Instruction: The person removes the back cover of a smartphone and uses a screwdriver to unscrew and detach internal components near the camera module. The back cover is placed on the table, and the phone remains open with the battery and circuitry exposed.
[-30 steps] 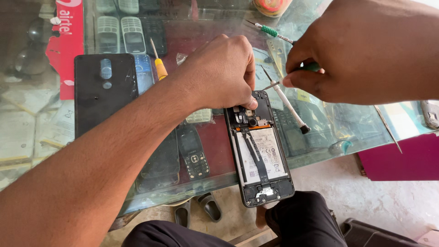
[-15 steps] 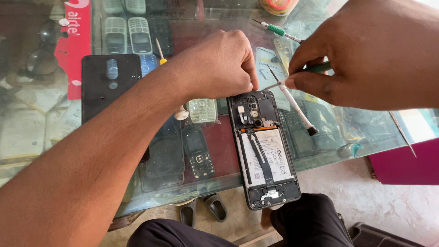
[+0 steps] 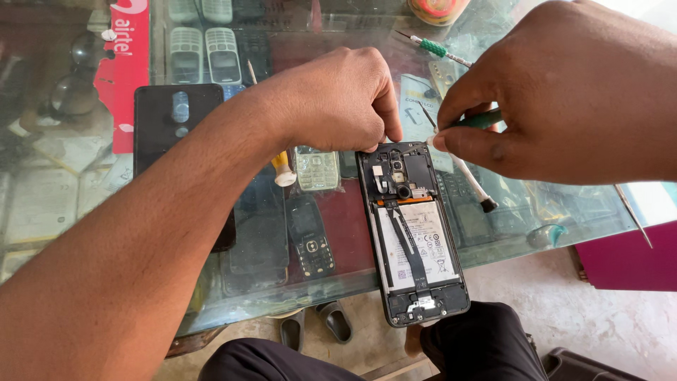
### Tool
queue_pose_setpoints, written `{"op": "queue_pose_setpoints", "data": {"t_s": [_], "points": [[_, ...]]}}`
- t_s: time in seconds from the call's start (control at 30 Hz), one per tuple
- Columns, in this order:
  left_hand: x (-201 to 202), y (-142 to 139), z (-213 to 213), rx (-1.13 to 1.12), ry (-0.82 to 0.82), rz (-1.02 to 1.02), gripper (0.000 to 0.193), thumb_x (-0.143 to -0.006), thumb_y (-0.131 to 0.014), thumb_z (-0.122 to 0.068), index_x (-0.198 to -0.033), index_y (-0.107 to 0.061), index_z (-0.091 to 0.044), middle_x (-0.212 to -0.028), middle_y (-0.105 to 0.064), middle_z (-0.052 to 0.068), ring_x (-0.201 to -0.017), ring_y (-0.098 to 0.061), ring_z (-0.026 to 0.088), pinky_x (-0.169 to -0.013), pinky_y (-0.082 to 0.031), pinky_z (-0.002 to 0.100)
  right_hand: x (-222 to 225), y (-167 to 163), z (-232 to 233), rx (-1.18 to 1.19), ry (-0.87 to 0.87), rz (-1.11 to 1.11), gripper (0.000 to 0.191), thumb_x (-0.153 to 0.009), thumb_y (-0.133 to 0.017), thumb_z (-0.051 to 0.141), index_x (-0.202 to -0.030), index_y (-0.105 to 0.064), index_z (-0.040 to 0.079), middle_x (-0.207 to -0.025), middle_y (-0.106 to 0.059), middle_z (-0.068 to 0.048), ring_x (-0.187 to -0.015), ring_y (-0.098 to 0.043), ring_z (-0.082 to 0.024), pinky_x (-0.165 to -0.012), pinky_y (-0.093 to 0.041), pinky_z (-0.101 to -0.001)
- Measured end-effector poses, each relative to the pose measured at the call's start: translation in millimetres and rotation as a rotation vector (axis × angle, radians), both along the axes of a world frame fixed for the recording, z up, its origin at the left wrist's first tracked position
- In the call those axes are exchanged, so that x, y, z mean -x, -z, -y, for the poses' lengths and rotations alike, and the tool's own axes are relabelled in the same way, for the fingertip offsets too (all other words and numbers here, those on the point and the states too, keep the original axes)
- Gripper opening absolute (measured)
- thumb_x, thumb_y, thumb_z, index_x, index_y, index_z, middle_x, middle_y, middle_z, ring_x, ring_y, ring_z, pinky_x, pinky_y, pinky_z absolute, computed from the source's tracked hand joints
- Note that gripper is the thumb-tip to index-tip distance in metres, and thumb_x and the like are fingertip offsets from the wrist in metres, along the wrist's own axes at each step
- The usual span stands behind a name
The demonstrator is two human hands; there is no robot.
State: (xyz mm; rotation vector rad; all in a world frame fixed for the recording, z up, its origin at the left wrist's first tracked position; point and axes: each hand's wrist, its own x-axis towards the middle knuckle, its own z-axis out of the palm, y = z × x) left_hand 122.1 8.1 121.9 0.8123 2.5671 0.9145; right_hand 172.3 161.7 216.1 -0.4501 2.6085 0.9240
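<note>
Both hands (image 3: 338, 99) closed in on opened phone (image 3: 412, 233)

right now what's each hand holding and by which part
The right hand pinches a green-handled screwdriver by its handle. The left hand holds nothing; its fingertips press the top edge of the opened phone.
</note>
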Motion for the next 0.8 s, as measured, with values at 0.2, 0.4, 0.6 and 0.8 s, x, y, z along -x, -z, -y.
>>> {"op": "queue_pose_setpoints", "data": {"t_s": [0.2,0.4,0.6,0.8], "points": [[1.7,2.4,-0.1,0.009,0.000,0.013,0.032,-0.064,-0.072,-0.002,-0.091,-0.083,-0.014,-0.082,-0.080,0.007,-0.072,-0.076,0.014,-0.068,-0.061,0.033,-1.4,-0.8,7.1,0.016,0.005,-0.001,0.025,-0.092,-0.067,0.049,-0.101,-0.082,0.031,-0.076,-0.077,0.006,-0.056,-0.069,-0.014,-0.058,-0.054,-0.0288],[2.0,2.0,0.0,-0.003,0.006,0.028,0.029,-0.065,-0.072,-0.001,-0.089,-0.083,-0.013,-0.081,-0.080,0.007,-0.072,-0.078,0.013,-0.068,-0.061,0.032,-0.5,-1.1,11.0,0.039,-0.002,0.017,0.025,-0.094,-0.065,0.045,-0.102,-0.082,0.029,-0.075,-0.078,0.005,-0.057,-0.070,-0.014,-0.060,-0.053,-0.0298],[-0.3,0.7,-0.1,0.013,-0.020,0.035,0.028,-0.064,-0.072,-0.002,-0.087,-0.083,-0.014,-0.081,-0.080,0.007,-0.072,-0.077,0.013,-0.068,-0.061,0.033,0.3,3.3,11.8,0.062,0.004,-0.005,0.024,-0.093,-0.066,0.044,-0.102,-0.082,0.029,-0.079,-0.078,0.004,-0.062,-0.071,-0.014,-0.063,-0.055,-0.0297],[-0.3,-0.1,-0.6,0.028,-0.035,0.028,0.029,-0.064,-0.072,-0.001,-0.089,-0.081,-0.013,-0.083,-0.079,0.007,-0.074,-0.077,0.013,-0.069,-0.062,0.033,1.3,6.0,16.1,0.009,-0.013,0.017,0.025,-0.095,-0.064,0.044,-0.102,-0.081,0.028,-0.079,-0.077,0.003,-0.062,-0.072,-0.013,-0.063,-0.055,-0.0277]]}}
